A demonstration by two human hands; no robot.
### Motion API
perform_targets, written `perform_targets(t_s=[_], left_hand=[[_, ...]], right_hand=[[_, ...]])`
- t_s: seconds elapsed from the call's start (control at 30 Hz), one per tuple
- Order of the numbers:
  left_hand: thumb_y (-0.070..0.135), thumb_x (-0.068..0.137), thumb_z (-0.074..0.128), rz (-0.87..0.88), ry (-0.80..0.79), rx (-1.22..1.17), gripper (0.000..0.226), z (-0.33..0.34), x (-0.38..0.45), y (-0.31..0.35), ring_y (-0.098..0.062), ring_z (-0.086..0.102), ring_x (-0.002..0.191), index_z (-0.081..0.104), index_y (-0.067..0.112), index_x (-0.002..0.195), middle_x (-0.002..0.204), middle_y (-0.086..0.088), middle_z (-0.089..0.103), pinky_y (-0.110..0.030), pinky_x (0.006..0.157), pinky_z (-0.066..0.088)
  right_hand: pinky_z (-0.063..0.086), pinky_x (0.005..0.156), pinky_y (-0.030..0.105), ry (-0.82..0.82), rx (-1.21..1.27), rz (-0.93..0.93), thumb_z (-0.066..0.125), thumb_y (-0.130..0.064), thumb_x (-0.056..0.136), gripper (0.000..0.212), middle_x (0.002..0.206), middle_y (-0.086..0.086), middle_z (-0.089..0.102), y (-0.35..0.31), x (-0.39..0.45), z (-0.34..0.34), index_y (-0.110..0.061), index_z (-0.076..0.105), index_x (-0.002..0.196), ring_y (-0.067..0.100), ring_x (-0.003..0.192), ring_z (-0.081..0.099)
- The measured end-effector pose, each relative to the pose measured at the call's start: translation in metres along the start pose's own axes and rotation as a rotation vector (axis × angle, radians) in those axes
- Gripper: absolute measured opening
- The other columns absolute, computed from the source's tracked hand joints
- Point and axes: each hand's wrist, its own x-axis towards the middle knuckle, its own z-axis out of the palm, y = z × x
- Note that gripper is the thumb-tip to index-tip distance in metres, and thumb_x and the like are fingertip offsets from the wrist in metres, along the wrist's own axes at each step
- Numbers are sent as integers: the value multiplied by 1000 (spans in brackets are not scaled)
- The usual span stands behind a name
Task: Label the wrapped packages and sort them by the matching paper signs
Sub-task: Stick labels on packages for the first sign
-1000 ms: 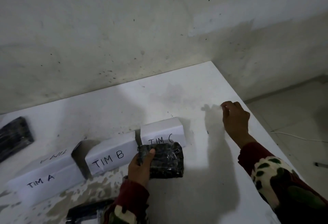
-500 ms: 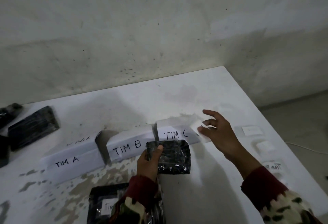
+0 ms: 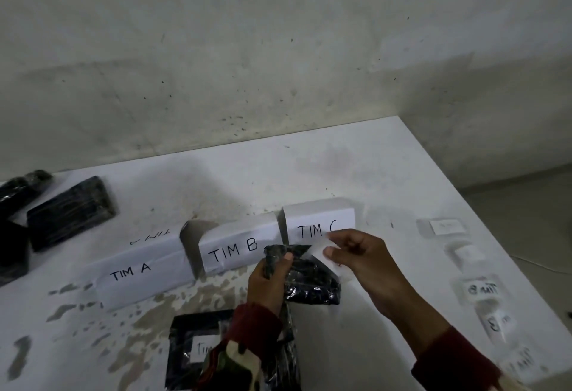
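The head view shows a white table (image 3: 356, 158) against a stained wall, with three folded paper signs standing in a row: TIM A (image 3: 136, 273), TIM B (image 3: 238, 248) and TIM C (image 3: 318, 223). What has changed is the right hand (image 3: 365, 270): a second ago it reached out to the table's right edge, half a second ago it was swinging back with a slip of white paper, and now it has arrived over the black wrapped package (image 3: 309, 279) that the left hand (image 3: 269, 282) holds just in front of the TIM C sign. That suggests the labelling step for this package is about to be completed, with the sort to its sign still to come. The left hand grips the package's near left corner, thumb on top and fingers curled beneath, tilting it up off the table. The right hand pinches the white label (image 3: 328, 254) between thumb and fingers, holding it at the package's upper right edge; whether it is already stuck down cannot be told. An already labelled package (image 3: 198, 347) lies at the near edge, other black packages (image 3: 71, 211) sit at the far left, and a column of spare labels (image 3: 483, 290) runs down the right side.
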Motion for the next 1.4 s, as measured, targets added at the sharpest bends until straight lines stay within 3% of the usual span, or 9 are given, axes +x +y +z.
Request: perform_targets(t_s=[0.1,0.33,0.5,0.67,0.87,1.0,1.13,1.3,1.4], left_hand=[[26,84,62,17,26,2,7,-1,0,0,-12,66,73,66,23,79,73,6,71,-22,57,46],[34,87,56,28,-34,-1,15,0,-5,-3,-24,62,96,66,24,89,97,-4,70,-40,88,49],[30,88,54,14,-22,-80,16,0,-6,-5,-20,69,85,66,22,92,92,-5,73,-32,69,55],[35,90,48,-1,-4,-122,18,2,-8,-7,-30,64,95,63,24,92,99,-12,70,-43,86,51],[38,92,42,-15,-51,-156,28,1,-9,-6,-12,69,72,59,20,104,88,-3,72,-21,52,52],[42,92,38,-29,-82,-183,41,4,-13,-2,-27,66,91,53,14,117,105,-15,68,-29,63,53],[62,73,35,30,-96,-166,60,3,-14,-4,-28,64,99,54,21,112,107,-10,67,-35,75,53],[65,62,52,119,-52,-126,52,4,-14,-5,-34,63,97,54,27,97,99,-4,65,-48,82,53],[81,40,63,189,-7,-67,77,6,-14,-4,-31,62,92,54,24,91,94,-6,64,-44,82,51]], right_hand=[[50,50,17,8,65,51,66,4,77,18,70,2,63,3,-4,7,-11,60,69,8,58,62],[49,47,22,95,148,87,63,0,82,12,76,3,64,13,-13,21,-10,57,85,13,67,64],[51,50,20,121,161,78,63,-4,83,21,75,-5,69,15,-17,26,-23,67,91,8,70,65],[57,52,27,203,81,71,63,-5,83,6,76,11,66,16,-19,31,-4,59,80,21,71,66],[54,52,23,287,85,42,64,-7,83,10,73,9,67,19,-23,37,-7,57,75,14,61,66],[53,66,33,327,41,24,66,-9,80,12,78,13,66,24,-23,39,-9,57,72,28,75,63],[54,74,43,354,-24,-2,68,-6,78,18,75,16,63,26,-25,42,-8,53,68,32,75,62],[49,60,27,362,-72,-31,71,-7,76,28,58,-2,52,27,-25,43,-15,48,60,14,60,53],[55,66,32,343,-79,-24,71,-9,77,23,68,9,60,26,-24,41,-10,51,65,25,69,62]])
